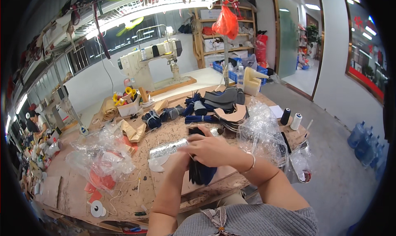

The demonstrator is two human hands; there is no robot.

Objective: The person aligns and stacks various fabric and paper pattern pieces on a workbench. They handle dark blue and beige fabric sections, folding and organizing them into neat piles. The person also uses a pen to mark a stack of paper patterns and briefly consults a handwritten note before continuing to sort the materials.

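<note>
A bundle of dark navy and black cut pieces [201, 173] is held upright over the front of the worktable. My right hand [208, 148] is closed across its upper part, fingers bent over the stack. My left hand [182, 155] grips the bundle's left side; its fingers are partly hidden behind the right hand. Beneath my hands lies a shiny silver strip [168, 148] with a pale scrap [157, 163] beside it. Beyond them are tied navy bundles [152, 119] and a stack of tan and dark curved pieces [232, 117].
Crumpled clear plastic lies on the left [103, 151] and right [260, 128] of the table. A sewing machine [150, 58] stands behind. Thread cones [295, 121] and a cream jug [252, 82] are at the right. A white spool [97, 209] sits near the front left edge.
</note>
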